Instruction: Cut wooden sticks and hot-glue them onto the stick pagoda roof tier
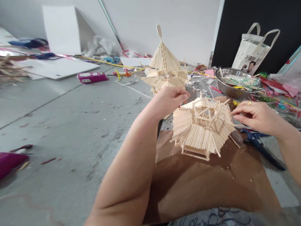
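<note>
A many-sided pagoda tier built of thin wooden sticks sits before me, with slanting roof panels and an open stick frame on top. My left hand is closed at its far left edge, thumb against curled fingers; what lies between them is hidden. At the right edge, my right hand, wearing a ring, has its fingertips pinched against the roof. Behind the left hand stands a taller stick pagoda with a pointed roof. Brown board lies under the nearer tier.
Blue-handled pliers lie by my right wrist. A metal bowl of sticks stands at the back right, before a white paper bag. A magenta device is on the grey floor. Scraps clutter the back.
</note>
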Demonstrator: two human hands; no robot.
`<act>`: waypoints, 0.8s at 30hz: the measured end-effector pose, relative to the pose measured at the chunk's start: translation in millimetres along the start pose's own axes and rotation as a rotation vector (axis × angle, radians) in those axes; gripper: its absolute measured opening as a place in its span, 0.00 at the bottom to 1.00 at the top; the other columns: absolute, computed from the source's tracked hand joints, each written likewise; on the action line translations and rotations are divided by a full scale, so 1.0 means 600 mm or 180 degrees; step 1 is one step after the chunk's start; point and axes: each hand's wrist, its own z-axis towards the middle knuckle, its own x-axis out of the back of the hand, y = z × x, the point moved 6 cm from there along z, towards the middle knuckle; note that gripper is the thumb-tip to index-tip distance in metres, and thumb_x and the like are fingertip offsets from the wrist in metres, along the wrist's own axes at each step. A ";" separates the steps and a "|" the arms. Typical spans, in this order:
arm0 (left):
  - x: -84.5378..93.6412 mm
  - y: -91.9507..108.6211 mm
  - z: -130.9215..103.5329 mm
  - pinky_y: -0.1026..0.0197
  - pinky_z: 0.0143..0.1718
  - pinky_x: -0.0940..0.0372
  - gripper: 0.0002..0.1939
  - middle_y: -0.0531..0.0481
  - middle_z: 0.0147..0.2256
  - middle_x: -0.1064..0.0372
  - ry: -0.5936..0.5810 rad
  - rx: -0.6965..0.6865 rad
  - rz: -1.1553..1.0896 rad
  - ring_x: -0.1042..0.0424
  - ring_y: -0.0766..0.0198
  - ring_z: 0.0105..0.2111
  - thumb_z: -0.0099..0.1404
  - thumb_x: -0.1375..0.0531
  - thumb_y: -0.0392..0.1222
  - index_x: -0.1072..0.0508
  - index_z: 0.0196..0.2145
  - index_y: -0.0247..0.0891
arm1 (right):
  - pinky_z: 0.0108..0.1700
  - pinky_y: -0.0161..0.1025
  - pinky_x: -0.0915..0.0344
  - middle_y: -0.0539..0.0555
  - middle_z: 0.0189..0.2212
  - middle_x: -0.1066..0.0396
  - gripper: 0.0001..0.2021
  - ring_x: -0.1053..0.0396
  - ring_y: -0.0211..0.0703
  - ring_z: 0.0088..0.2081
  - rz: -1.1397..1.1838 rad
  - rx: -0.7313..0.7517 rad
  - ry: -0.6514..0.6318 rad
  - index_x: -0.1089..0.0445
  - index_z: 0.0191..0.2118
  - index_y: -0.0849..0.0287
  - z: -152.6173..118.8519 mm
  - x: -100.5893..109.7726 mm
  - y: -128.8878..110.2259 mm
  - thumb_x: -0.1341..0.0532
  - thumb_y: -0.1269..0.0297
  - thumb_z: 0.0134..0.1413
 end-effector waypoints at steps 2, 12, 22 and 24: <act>0.003 -0.008 0.004 0.67 0.21 0.44 0.08 0.49 0.25 0.32 0.0080 0.0050 -0.0035 0.38 0.70 0.21 0.56 0.45 0.40 0.28 0.28 0.34 | 0.29 0.35 0.41 0.52 0.31 0.29 0.10 0.35 0.36 0.27 0.0115 -0.0219 0.0336 0.27 0.33 0.57 -0.023 0.007 0.019 0.43 0.58 0.52; -0.010 -0.046 0.023 0.69 0.19 0.44 0.08 0.49 0.25 0.33 0.0089 0.0685 -0.0799 0.40 0.71 0.21 0.57 0.44 0.38 0.32 0.22 0.34 | 0.34 0.40 0.35 0.55 0.30 0.27 0.14 0.32 0.42 0.29 0.1220 -0.1831 0.0404 0.28 0.35 0.60 -0.125 -0.143 0.109 0.42 0.55 0.46; -0.025 -0.084 0.045 0.68 0.20 0.45 0.10 0.50 0.24 0.32 0.0136 0.0515 -0.0721 0.37 0.69 0.22 0.55 0.42 0.44 0.30 0.22 0.35 | 0.48 0.48 0.36 0.57 0.38 0.26 0.11 0.30 0.50 0.42 0.1675 -0.1216 0.0762 0.28 0.33 0.58 -0.061 -0.217 0.108 0.42 0.66 0.39; -0.027 -0.086 0.046 0.68 0.21 0.46 0.10 0.51 0.23 0.33 0.0135 0.0571 -0.0743 0.38 0.69 0.21 0.55 0.43 0.44 0.30 0.22 0.35 | 0.46 0.47 0.35 0.57 0.36 0.25 0.09 0.29 0.50 0.41 0.1728 -0.1200 0.0798 0.29 0.30 0.57 -0.059 -0.226 0.111 0.42 0.66 0.39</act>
